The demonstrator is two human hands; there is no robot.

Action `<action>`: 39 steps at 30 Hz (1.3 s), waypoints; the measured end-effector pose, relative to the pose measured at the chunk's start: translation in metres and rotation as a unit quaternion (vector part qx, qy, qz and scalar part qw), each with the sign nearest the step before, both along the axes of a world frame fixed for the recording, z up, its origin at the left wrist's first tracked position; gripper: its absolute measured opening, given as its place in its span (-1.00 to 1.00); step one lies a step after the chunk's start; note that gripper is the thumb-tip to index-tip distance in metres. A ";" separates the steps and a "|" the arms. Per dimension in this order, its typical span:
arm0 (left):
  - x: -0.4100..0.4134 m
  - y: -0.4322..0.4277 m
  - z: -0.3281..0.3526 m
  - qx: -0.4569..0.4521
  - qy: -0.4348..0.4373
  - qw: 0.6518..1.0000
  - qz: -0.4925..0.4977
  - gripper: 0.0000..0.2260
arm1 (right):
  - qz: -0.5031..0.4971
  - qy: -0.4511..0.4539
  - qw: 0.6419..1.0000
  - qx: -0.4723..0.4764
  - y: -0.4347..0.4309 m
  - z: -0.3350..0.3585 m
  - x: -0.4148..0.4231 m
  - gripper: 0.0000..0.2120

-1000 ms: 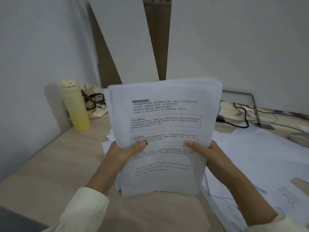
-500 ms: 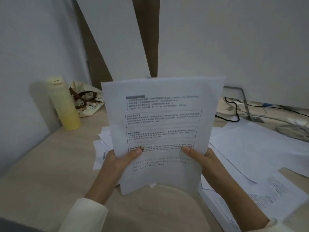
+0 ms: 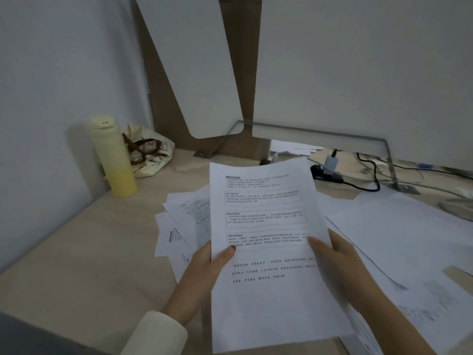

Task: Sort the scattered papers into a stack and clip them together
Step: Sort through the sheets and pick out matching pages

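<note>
While the printed paper stack (image 3: pixel 266 252) is tilted above the wooden desk (image 3: pixel 84 252), the left hand (image 3: pixel 204 267) and right hand (image 3: pixel 337 265) pinch its side edges, thumbs on top; loose sheets (image 3: pixel 184 221) lie beneath, a yellow bottle (image 3: pixel 114 155) stands far left.

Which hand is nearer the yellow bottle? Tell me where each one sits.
Left. The left hand grips the paper stack at its left edge, toward the yellow bottle; the right hand grips the right edge, farther from it.
</note>
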State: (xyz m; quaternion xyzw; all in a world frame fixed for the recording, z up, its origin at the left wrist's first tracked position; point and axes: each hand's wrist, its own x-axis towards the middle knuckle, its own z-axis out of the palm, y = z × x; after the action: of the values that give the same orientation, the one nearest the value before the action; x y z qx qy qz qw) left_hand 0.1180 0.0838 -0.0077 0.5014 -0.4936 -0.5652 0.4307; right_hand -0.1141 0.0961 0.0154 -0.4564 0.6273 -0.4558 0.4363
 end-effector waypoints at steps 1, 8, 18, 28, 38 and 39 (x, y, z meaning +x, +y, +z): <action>-0.004 0.001 -0.001 -0.001 -0.007 1.000 -0.005 -0.78 | -0.006 0.005 1.000 0.007 0.005 -0.002 -0.003 -0.82; -0.065 0.005 -0.006 -0.019 -0.027 0.997 -0.068 -0.72 | -0.090 0.008 0.996 0.025 0.046 -0.009 -0.063 -0.84; -0.115 -0.002 -0.021 -0.028 -0.065 0.997 -0.040 -0.76 | 0.036 0.434 0.892 0.122 0.060 -0.033 -0.170 -0.32; -0.085 -0.014 -0.041 0.015 -0.106 0.994 -0.009 -0.82 | 0.157 0.580 0.799 0.021 0.048 -0.045 -0.179 -0.36; -0.070 -0.014 -0.040 0.024 -0.074 0.994 0.080 -0.66 | 0.182 0.557 0.810 0.005 0.042 -0.045 -0.189 -0.35; -0.067 -0.014 -0.041 0.023 -0.076 0.993 0.082 -0.66 | 0.198 0.559 0.805 0.023 0.041 -0.040 -0.189 -0.32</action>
State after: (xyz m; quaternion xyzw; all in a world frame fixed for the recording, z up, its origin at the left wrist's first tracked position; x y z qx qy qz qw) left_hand 0.0515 0.0697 -0.0490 0.5912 -0.4690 -0.4995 0.4256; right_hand -0.3029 0.1375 -0.0247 -0.7367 0.6685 -0.0108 0.1012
